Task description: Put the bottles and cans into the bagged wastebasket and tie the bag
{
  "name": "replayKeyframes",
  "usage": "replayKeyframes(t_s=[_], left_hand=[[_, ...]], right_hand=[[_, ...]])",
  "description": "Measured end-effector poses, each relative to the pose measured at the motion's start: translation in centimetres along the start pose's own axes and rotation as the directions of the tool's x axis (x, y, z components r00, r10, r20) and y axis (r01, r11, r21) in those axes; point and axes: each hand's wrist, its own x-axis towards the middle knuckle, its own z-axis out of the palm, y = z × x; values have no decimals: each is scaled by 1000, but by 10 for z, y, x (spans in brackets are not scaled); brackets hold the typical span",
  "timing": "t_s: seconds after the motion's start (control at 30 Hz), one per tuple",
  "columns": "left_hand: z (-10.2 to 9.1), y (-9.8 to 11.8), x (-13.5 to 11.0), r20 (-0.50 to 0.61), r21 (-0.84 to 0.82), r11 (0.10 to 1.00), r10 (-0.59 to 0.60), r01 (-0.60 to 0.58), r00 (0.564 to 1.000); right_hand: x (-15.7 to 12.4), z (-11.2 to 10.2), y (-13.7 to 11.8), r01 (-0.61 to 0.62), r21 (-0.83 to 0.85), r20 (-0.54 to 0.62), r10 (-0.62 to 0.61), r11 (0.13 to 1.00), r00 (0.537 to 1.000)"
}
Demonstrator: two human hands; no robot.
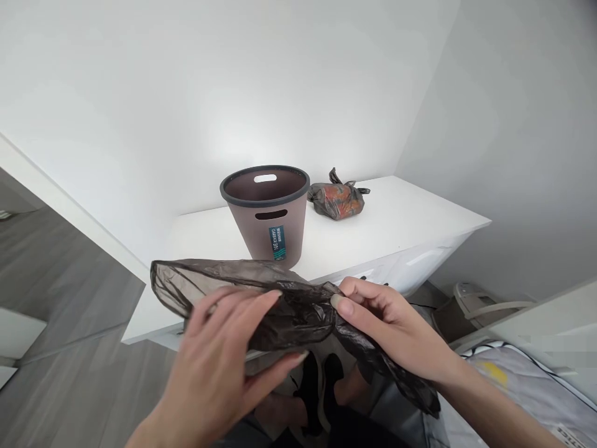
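A thin black garbage bag point(293, 317) stretches between my hands in front of the white cabinet. My right hand point(377, 317) pinches its gathered part between thumb and fingers, and a loose crumpled length hangs below that wrist. Over the wider left end of the bag lies my left hand point(224, 342); its fingers and thumb are apart, with the fingertips against the plastic. Just beyond the bag stands an upright mauve garbage bin point(247, 227) with a dark rim, handle slots and a blue-green label. The bin's foot is partly hidden by the bag.
A knotted dark bag with orange and red contents point(338, 200) sits on the white cabinet top point(396, 224), right of the bin. White walls rise behind. At lower right are a quilted mattress point(527, 392) and a grey-brown container point(459, 314) on the floor.
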Motion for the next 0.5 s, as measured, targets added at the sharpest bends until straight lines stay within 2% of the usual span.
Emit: replayKeyframes(t_s=[0.03,0.07,0.1,0.17,0.23,0.33,0.4,0.5], left_hand=[[8,2,-3,75,52,991,122,-126,990],[14,1,-5,167,96,961,240,-258,956],[19,0,-8,257,116,920,337,-375,906],[23,-4,-12,396,73,861,438,-503,807],[19,-8,-15,511,-5,857,446,-516,735],[9,-12,-19,632,-34,891,371,-453,681],[2,-14,-22,665,5,912,303,-409,683],[-5,-14,-23,654,69,921,248,-382,715]], right_hand=[[0,0,-2,4,-12,-11,-4,1000,1000],[-1,0,-5,7,-35,-30,-8,999,1000],[-2,-2,-6,9,-69,-60,-13,998,998],[-7,-9,-10,4,-165,-131,-26,986,991],[-12,-20,-13,-12,-264,-184,-38,964,982],[-20,-39,-15,-33,-376,-200,-46,926,979],[-25,-49,-17,-42,-457,-175,-44,888,984],[-34,-52,-26,-7,-614,-109,-76,790,991]])
